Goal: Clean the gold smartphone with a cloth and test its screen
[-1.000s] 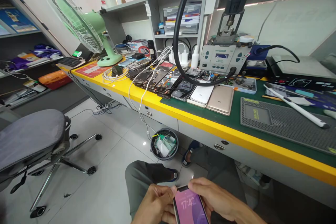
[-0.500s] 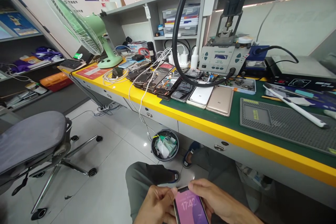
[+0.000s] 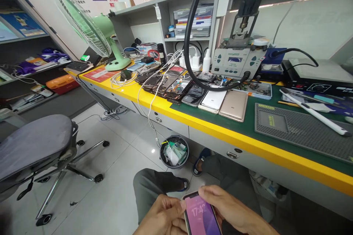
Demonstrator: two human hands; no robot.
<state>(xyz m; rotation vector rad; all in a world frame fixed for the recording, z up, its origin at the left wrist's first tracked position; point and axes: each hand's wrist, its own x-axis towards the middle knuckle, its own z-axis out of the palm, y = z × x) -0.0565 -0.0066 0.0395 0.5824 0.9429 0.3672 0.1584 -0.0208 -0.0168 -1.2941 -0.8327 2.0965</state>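
A smartphone (image 3: 200, 217) with a lit pink and purple lock screen reading 17:42 is held above my lap at the bottom of the head view. My left hand (image 3: 167, 213) grips its left edge, with the thumb near the upper left corner and fingers curled beneath. On the other side, my right hand (image 3: 230, 207) wraps the right edge, its thumb resting at the top right corner. The phone's lower end is cut off by the frame's bottom edge.
Old phones (image 3: 179, 88) crowd the yellow-edged workbench (image 3: 248, 134), beside a grey perforated mat (image 3: 303, 130) and a soldering station (image 3: 233, 62). A green fan (image 3: 85, 25) stands at the far left end. Below are a full waste bin (image 3: 175, 152) and a swivel chair (image 3: 35, 143).
The view has shifted slightly, so the bench and chair sit a little further right. Both hands keep their hold on the smartphone, whose screen stays lit.
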